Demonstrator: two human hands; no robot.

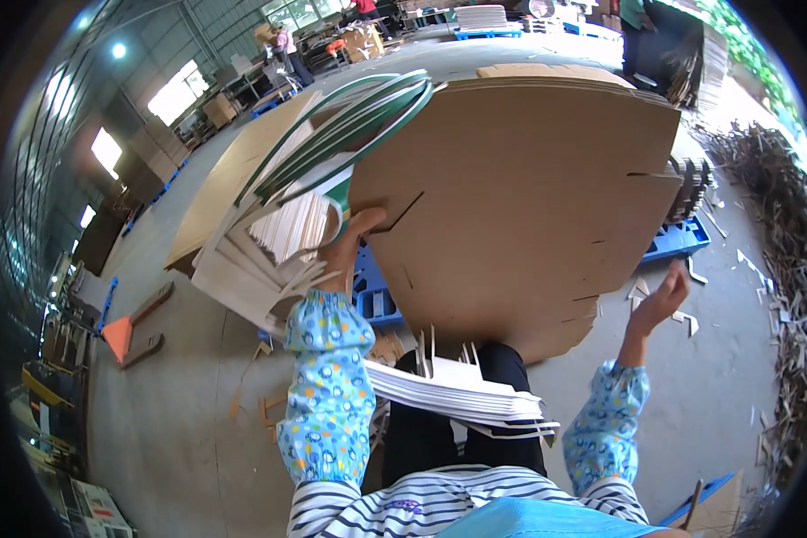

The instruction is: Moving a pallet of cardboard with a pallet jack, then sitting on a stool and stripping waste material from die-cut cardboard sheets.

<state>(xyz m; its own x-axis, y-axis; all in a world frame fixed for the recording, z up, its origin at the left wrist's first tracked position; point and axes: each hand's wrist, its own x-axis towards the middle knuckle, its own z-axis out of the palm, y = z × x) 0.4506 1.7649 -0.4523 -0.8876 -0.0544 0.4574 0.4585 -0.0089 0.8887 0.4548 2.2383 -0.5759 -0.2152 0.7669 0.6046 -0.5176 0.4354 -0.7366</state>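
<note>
A big stack of brown cardboard sheets (529, 197) with slits cut in it stands before me. My left hand (354, 233) is at its left edge, fingers stretched out onto the cardboard, beside a pile of white cut pieces (291, 229). Long curved green-and-white strips (368, 125) lie across the top of that pile. My right hand (662, 300) is raised in the air off the stack's lower right side, empty, its fingers loosely extended. Across my lap rests a bundle of white curved strips (457, 394) with several thin upright tabs.
Blue pallets (677, 239) show under the stack. Shredded cardboard scraps (771, 188) heap along the right, with offcuts on the floor. An orange-and-brown piece (119, 337) lies at left. Other people (287, 49) stand at the back among boxes.
</note>
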